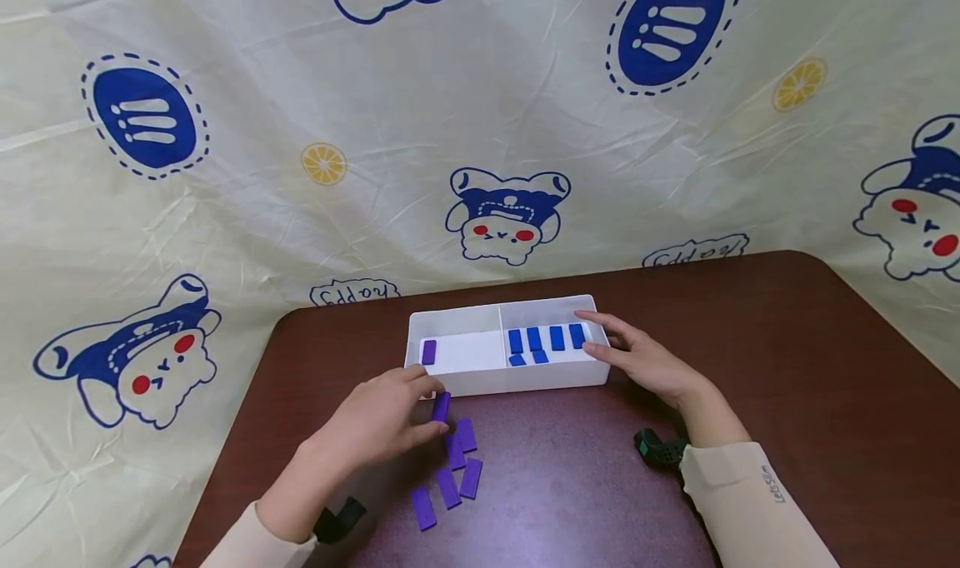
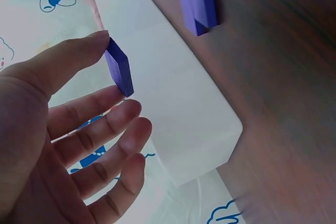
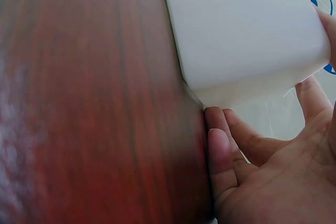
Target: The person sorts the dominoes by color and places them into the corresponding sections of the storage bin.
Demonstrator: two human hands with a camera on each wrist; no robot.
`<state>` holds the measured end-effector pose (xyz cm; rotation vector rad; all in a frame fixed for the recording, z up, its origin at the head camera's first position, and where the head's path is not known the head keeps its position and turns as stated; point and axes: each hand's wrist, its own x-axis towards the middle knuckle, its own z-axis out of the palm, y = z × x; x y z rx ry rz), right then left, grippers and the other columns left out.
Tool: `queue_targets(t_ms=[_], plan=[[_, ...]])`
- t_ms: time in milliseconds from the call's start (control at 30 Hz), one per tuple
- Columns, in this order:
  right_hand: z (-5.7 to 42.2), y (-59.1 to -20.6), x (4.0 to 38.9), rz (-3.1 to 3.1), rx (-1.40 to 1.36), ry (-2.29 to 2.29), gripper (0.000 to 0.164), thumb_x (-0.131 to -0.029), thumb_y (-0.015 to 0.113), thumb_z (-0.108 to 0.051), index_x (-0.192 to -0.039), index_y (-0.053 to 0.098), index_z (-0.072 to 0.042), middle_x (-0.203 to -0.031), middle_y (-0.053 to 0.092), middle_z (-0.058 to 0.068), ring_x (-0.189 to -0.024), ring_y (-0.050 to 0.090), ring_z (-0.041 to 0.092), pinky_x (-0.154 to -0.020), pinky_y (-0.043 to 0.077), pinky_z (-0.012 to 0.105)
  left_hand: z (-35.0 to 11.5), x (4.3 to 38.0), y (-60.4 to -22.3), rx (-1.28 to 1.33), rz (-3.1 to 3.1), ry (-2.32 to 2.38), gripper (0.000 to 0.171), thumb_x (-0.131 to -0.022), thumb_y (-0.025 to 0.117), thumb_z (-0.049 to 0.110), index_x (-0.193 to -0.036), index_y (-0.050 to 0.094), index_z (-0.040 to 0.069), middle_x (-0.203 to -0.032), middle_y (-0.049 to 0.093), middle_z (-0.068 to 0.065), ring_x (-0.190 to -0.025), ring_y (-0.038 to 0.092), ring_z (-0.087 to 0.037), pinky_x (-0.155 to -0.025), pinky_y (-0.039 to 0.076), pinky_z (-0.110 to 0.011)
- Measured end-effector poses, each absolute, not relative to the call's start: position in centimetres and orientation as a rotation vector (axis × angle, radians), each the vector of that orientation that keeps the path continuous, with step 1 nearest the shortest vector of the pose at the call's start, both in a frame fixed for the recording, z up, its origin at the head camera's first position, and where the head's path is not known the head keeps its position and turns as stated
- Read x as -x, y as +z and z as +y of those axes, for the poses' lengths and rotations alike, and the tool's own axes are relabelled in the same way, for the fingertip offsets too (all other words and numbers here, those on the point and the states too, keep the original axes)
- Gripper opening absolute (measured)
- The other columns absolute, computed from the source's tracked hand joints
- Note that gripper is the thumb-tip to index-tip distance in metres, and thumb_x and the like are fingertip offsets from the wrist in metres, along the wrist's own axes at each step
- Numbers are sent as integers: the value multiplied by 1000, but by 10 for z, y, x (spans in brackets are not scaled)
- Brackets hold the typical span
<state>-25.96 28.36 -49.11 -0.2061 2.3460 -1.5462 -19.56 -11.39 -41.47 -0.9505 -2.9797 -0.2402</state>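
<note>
My left hand (image 1: pixel 386 414) pinches a purple rectangular block (image 2: pixel 119 69) between thumb and index finger, just in front of the white divided box (image 1: pixel 525 382). The other left fingers are spread, as the left wrist view shows. In the box's left compartment stands one purple block (image 1: pixel 428 352). Several blue blocks (image 1: pixel 557 338) are in the right compartment. My right hand (image 1: pixel 652 364) grips the box's right end, with fingers against the outer wall in the right wrist view. On the table near my left hand lie several loose purple blocks (image 1: pixel 448 488).
The brown table (image 1: pixel 570 476) carries the box near its far edge. Behind it hangs a pale printed cloth (image 1: pixel 390 218). A dark band (image 1: pixel 660 449) is on the right wrist, another (image 1: pixel 340 520) on the left.
</note>
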Motion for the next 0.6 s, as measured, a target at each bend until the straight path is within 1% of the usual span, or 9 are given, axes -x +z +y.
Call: queue_targets(t_ms=[167,267,467,600], plan=[[284,-491,259,2343,205,-1552,66,-101,63,-50,-160,37,-36,-166,32,19,-146,33,45,-115,27,77,-113,197,-408,960,-2961,-267,45,-86,83,45,-119,72,17,-114,69,2,-103,67,-15,-85,60,-40],[284,-491,258,2349,202,-1548,67,-101,63,-50,-160,36,-36,-167,30,19,-147,31,45,-115,26,77,-113,198,-407,959,-2947,-276,45,-86,83,45,-119,71,16,-118,69,2,-106,67,-15,-88,60,-39],[284,-492,257,2350,199,-1541,67,-101,63,-50,-160,36,-37,-167,29,18,-148,30,46,-115,25,78,-115,201,-404,970,-2918,-308,44,-84,86,37,-118,71,13,-114,70,-1,-96,65,-13,-83,59,-36],[284,-491,258,2343,202,-1549,66,-100,63,-50,-160,37,-37,-168,27,18,-148,29,46,-116,23,78,-117,203,-403,944,-2896,-305,44,-83,87,38,-117,71,14,-112,70,0,-92,64,-11,-81,58,-35]])
